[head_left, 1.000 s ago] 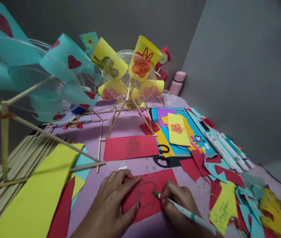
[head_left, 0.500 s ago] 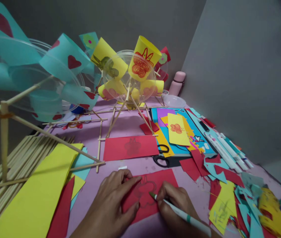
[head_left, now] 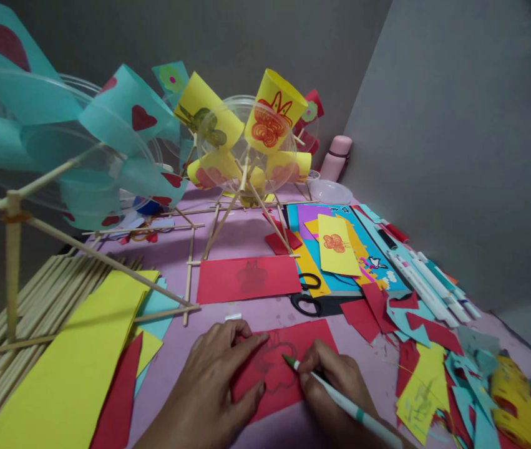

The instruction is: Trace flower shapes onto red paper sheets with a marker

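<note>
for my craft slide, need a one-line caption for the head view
Left hand pins a red paper strip while right hand draws a flower on it with a green-tipped marker.

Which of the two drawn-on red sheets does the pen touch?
The nearer red sheet, under the left hand; the right hand holds the pen on it. The farther red sheet lies untouched.

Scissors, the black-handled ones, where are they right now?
In the head view the scissors lie mid-table, just right of the red strip with the faint drawing, beyond the red sheet that the right hand draws on with a pen.
</note>
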The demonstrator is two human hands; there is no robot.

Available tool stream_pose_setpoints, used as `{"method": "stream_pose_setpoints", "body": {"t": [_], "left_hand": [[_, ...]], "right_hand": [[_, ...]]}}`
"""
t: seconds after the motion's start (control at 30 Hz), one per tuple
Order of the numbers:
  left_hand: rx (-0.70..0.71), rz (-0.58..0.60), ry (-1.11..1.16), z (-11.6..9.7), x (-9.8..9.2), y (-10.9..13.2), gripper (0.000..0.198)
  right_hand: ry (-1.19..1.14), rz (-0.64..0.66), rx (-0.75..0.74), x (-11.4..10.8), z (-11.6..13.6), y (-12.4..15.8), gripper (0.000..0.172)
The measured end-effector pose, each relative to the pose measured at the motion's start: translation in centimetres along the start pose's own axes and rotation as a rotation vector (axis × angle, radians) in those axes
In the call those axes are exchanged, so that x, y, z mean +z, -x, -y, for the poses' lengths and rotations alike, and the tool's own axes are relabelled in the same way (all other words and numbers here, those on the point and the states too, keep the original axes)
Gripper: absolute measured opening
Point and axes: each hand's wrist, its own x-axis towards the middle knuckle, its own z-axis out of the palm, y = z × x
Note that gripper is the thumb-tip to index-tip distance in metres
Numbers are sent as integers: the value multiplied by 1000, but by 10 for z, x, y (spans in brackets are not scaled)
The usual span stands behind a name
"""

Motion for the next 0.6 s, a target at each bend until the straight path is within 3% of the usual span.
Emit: {"method": "stream_pose_setpoints", "body": {"t": [0.2, 0.6], "left_hand": [[2, 10, -17, 1, 2, 1, 45], [0, -1, -31, 1, 1, 3, 45]], "right_hand": [[148, -24, -121, 3, -1, -3, 9], [296, 90, -235, -3, -4, -8, 15]]}}
